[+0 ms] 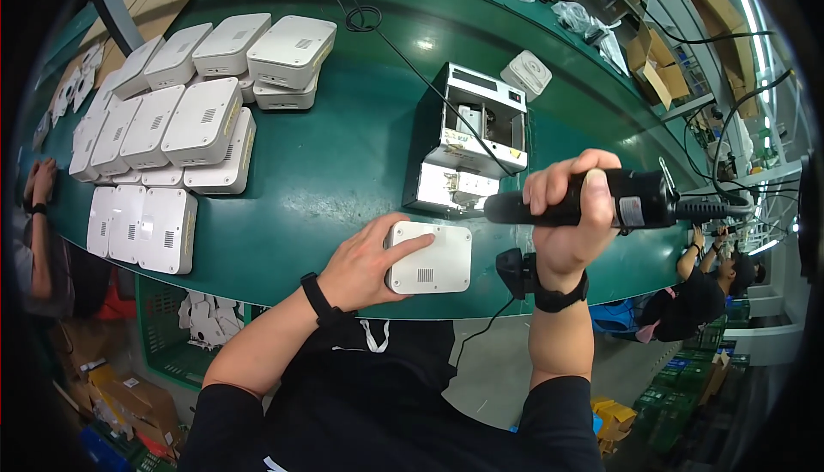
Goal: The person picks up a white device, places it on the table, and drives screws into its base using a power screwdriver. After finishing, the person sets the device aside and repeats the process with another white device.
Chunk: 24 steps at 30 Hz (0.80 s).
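1. Green bench (335,172): spans the scene L to R.
2. White units, stacked (202,120): far L to near L on bench, vent slots up.
3. Black/silver machine (463,150): R of ctr., beyond the hands.
4. Black handheld tool (639,197): narrower end L, cord off R end.
5. R hand (575,206): wrapped tight round tool, over the bench's near R part.
6. L hand (360,257): fingers spread on white unit's L side, one digit across its top.
7. White unit (446,257): flat on bench, near ctr., vent slots up, on machine's near side.
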{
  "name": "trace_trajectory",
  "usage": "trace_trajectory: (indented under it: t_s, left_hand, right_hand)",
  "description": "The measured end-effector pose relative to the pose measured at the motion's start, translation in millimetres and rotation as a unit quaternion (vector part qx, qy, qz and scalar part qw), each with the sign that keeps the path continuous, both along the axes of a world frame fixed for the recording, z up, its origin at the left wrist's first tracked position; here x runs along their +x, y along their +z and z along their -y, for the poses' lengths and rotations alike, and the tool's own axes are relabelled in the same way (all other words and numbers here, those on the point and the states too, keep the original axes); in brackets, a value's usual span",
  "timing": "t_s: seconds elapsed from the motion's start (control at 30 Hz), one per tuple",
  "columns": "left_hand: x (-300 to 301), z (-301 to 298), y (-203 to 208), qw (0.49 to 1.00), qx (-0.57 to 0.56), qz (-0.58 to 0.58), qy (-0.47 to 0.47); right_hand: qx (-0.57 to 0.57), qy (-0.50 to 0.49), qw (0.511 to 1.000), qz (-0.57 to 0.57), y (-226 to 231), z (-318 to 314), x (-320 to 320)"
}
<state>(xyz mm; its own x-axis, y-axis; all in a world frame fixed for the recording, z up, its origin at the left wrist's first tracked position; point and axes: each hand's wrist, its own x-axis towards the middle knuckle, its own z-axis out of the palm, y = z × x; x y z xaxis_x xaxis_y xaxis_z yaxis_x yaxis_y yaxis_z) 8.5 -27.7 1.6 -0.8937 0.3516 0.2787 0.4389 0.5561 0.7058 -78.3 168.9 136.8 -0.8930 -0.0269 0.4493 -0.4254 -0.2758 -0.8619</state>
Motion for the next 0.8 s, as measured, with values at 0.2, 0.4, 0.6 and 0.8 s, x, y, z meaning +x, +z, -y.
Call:
trace_trajectory:
  t_s: [0.2, 0.4, 0.6, 0.8]
  left_hand:
    - [-4, -6, 0, 1.000, 0.004, 0.012, 0.000]
    - [-3, -3, -4, 1.000, -0.004, 0.015, 0.003]
    - [-3, -4, -3, 1.000, 0.007, 0.017, 0.002]
    - [-5, -4, -4, 1.000, 0.011, 0.013, 0.007]
  right_hand:
    - [0.045, -0.021, 0.999, 0.015, -6, 7, -17]
    - [0.035, 0.027, 0.998, 0.033, -11, 9, 2]
    - [0.031, 0.031, 0.998, 0.053, -26, 12, 5]
    - [0.022, 0.037, 0.998, 0.040, -39, 13, 3]
